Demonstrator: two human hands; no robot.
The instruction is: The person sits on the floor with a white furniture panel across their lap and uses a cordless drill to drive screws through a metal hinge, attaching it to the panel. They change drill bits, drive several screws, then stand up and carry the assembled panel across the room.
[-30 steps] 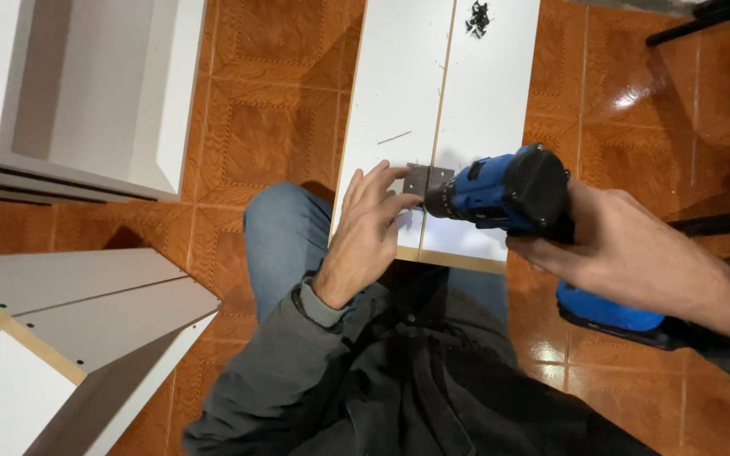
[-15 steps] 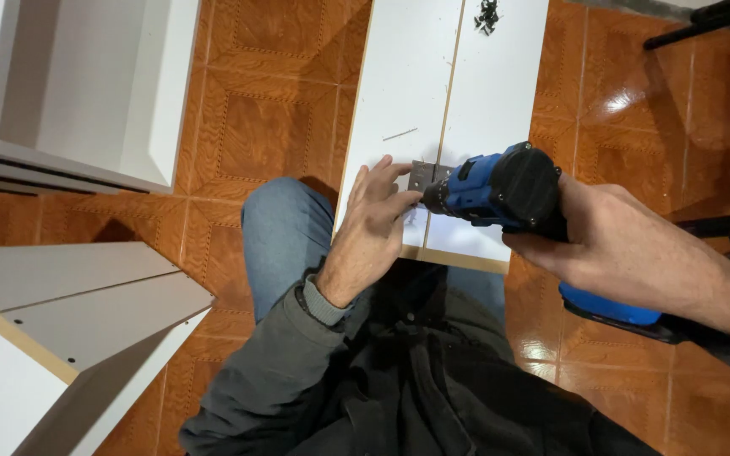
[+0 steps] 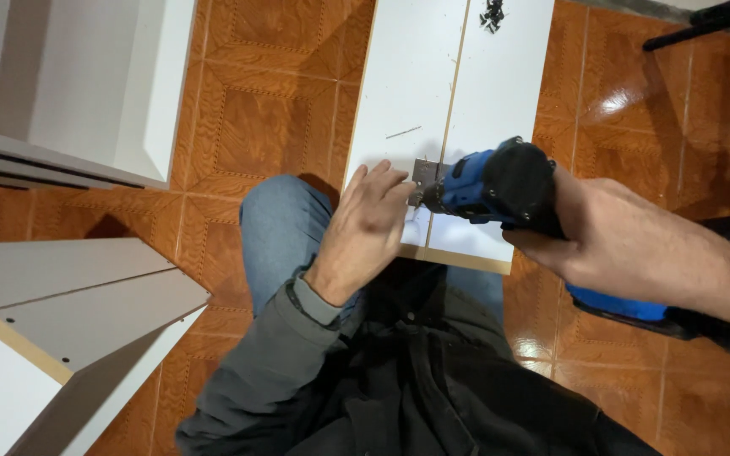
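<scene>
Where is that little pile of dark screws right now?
The pile of screws lies at the top of the head view, on the far end of the right white panel, well beyond the drill.

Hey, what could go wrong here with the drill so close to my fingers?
1. The left hand rests on the white panels with fingertips right beside the drill tip at the metal hinge; a slip might catch them.
2. The right hand alone holds the drill, so a jammed bit might twist it.
3. The loose screws on the panel might roll or scatter if it shakes.
</scene>
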